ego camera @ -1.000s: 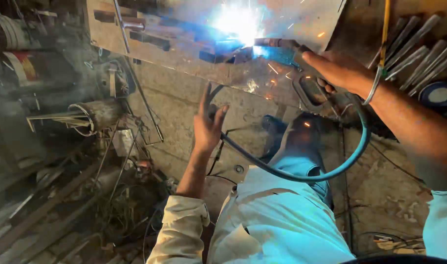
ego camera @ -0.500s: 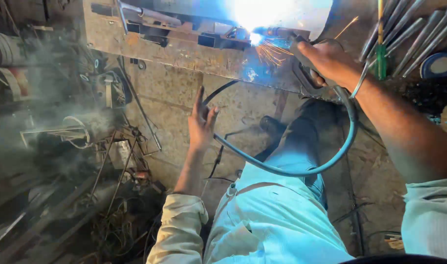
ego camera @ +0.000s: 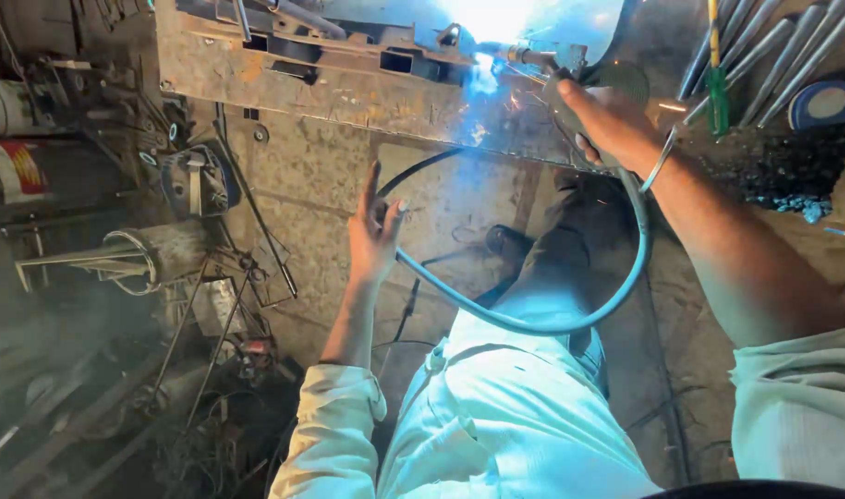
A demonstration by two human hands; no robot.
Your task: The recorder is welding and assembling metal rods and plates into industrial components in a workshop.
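My right hand point(ego camera: 607, 120) grips the handle of a welding torch point(ego camera: 533, 60) at the upper right, its tip at a bright blue-white arc on a rusty steel frame point(ego camera: 348, 88). Sparks fall below the arc. A light blue hose point(ego camera: 533, 323) loops from the torch down across my lap. My left hand point(ego camera: 374, 231) is raised in mid-air below the frame with fingers spread, holding nothing, close to the hose and a thin black cable point(ego camera: 413, 171).
Metal rods point(ego camera: 773, 55) lean at the upper right beside a blue round object point(ego camera: 824, 103). Scrap parts, a cylinder point(ego camera: 164, 251) and tangled wire point(ego camera: 210, 351) crowd the left. My leg point(ego camera: 570, 249) reaches over the concrete floor point(ego camera: 459, 203). Smoke drifts at left.
The view has shifted, so the frame and arc sit higher. My right hand keeps the torch at the weld; my left hand stays raised and open, slightly lower in view.
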